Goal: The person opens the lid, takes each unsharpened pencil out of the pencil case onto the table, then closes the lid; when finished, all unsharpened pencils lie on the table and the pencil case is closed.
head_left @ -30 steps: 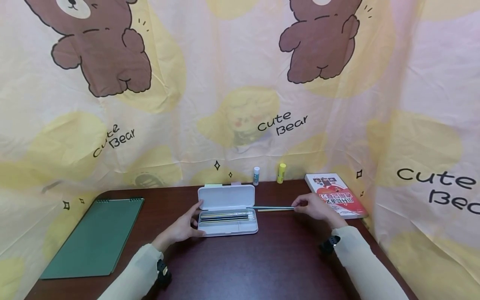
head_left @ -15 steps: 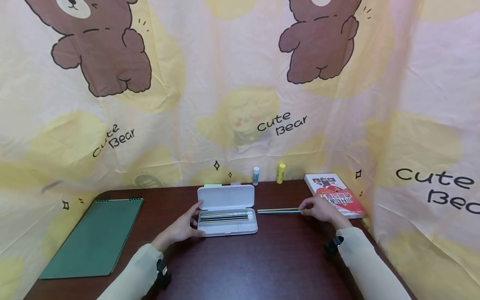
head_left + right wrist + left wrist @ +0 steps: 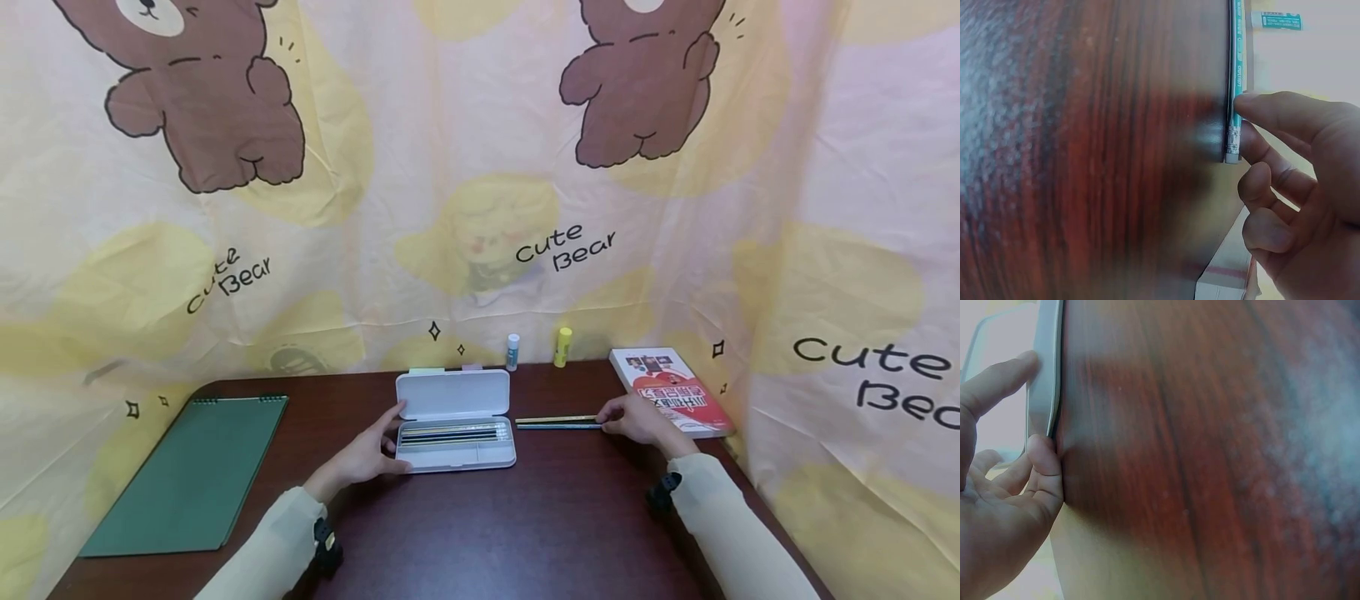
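An open white pencil case (image 3: 438, 459) lies on the table, its lid (image 3: 452, 395) tilted back and several pencils (image 3: 450, 434) in its rear compartment. My left hand (image 3: 365, 451) grips the case's left end, thumb at the front corner and a finger at the lid. Right of the case, a teal pencil (image 3: 1237, 69) lies in front of a yellowish pencil (image 3: 555, 419), the two spreading slightly apart towards the case. With thumb and finger, my right hand (image 3: 636, 417) pinches the teal pencil near its white eraser end; the yellowish pencil's right end is hidden by the fingers.
A red and white book (image 3: 686, 400) lies beyond the right hand. Behind the case stand a blue-and-white glue stick (image 3: 512, 353) and a yellow tube (image 3: 562, 347). A green spiral pad (image 3: 191, 479) lies at the left. Printed curtain (image 3: 480, 275) hangs behind the table.
The right hand has drawn the teal pencil rightwards off the case's edge and brought it down to the table, in front of the yellowish one. The left hand stays put.
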`<state>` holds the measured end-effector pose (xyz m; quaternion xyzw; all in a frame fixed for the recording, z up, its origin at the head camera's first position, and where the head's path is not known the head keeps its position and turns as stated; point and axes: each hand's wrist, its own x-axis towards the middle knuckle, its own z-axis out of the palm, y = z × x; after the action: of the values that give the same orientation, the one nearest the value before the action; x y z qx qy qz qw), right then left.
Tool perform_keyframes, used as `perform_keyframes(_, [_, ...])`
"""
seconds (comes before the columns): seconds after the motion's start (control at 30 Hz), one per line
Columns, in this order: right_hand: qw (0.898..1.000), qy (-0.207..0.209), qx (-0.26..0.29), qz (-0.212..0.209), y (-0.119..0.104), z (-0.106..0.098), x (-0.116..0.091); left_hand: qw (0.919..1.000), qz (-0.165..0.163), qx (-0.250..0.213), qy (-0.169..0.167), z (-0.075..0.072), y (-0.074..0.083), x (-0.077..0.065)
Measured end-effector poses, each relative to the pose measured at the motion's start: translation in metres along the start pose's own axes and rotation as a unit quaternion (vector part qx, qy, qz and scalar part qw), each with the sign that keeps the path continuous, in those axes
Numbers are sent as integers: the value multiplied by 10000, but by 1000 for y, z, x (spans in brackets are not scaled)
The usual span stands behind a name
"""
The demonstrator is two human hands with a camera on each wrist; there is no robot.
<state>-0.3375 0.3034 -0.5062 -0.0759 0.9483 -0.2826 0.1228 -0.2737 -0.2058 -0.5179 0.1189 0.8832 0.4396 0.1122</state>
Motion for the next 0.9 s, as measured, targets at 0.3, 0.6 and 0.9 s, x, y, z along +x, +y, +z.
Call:
perform_keyframes(0.3, [10000, 58, 46, -13, -3, 0, -1, 10000, -69, -29, 36, 0, 0, 2])
perform_keyframes(0.6, [9993, 105, 203, -296, -16, 0, -2, 10000, -13, -14, -4, -1, 0, 0])
perform_keyframes(0.9, [9973, -3, 159, -721, -33, 9, -2, 10000, 18, -91, 33, 0, 0, 0])
